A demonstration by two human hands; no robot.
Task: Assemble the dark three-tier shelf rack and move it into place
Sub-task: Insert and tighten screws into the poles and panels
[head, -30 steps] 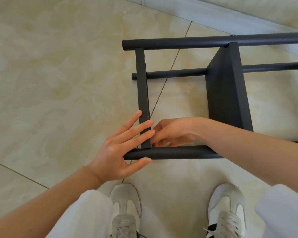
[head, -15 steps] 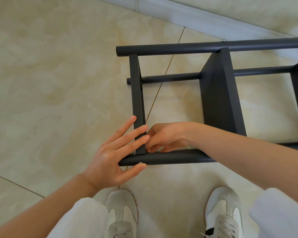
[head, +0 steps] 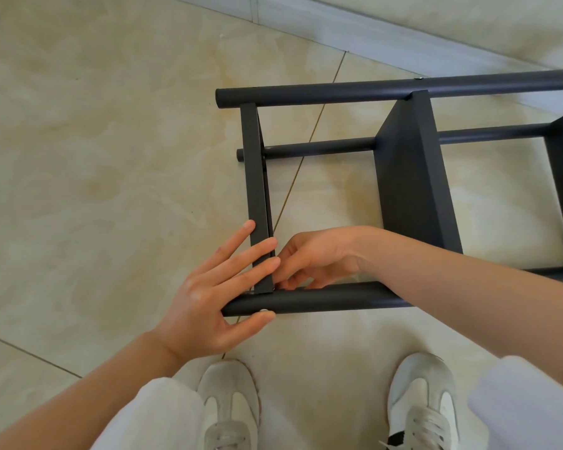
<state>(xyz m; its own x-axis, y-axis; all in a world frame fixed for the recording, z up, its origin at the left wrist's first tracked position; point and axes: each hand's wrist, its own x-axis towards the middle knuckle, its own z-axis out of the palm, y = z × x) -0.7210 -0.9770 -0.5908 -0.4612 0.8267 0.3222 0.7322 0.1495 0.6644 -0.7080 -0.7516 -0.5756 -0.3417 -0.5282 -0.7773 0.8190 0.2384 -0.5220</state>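
- Shelf rack (head: 407,190) on its side on the tiled floor (head: 95,164), with its near-left corner right in the grip.
- Left hand (head: 208,297): fingers straight and spread, flat against the end shelf (head: 255,177), which shows edge-on. Thumb against the near tube (head: 332,300), touching or just beside a pale screw head (head: 263,310). Bracing, not clasping.
- Right hand (head: 319,258): fingers curled into the inside of that same corner, against shelf and tube. Fingertips hidden behind the shelf edge, so impossible to tell whether pinching a small fastener or only feeling the joint.
- Step in hand, by the look of it: fastening the end shelf to the near tube at this corner.
- Next move, probably: hold the shelf square to the tube, tighten from the inside, test for play, and only then stand the rack up.
- Outward from the grip: middle shelf (head: 413,151) to the right, beyond the right forearm. Far tube (head: 338,92) and lower tube (head: 319,147) ahead of the fingertips. White shoes (head: 228,404) behind, on the near side.
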